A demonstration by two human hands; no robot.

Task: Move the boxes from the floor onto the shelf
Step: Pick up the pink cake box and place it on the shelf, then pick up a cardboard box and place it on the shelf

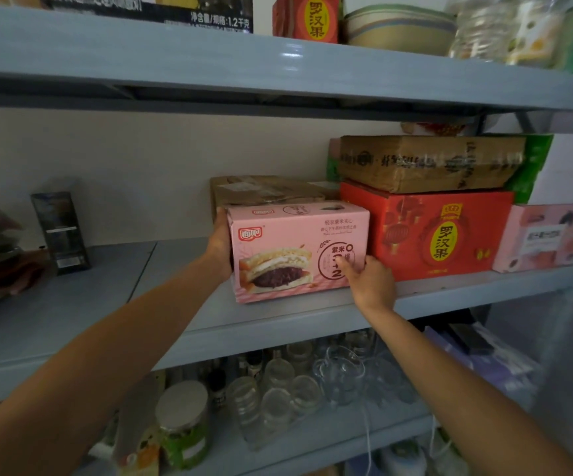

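Looking at the grey shelf (278, 324) unit first, three levels in view. On the middle level, right side: red box (429, 231) with a taped brown carton (429, 163) stacked on it, and a second pink carton (549, 237) just beside the red one at far right. Another brown box (264, 190) sits behind the task item.

Pink sandwich box (299, 252) is on the middle level, bottom resting on the board near the front edge, right end touching or just beside the red box; I can't tell which.

Both my arms reach up and forward from the lower corners of the view, forearms bare and nearly straight.

Left hand (220, 249) is wrapped on the box's left end, thumb up at the top corner, palm flat to the side panel, so it's grasping the box.

Right hand (371, 280) sits at the lower right front corner, wrist bent up, fingers loosely curled, index pressing the front face. Contact, but I can't tell if it's a true grip.

Left on the same level: a dark upright packet (60, 231), well apart from the box.

Lower level: glass jars (278, 396) and a lidded jar (182, 424).
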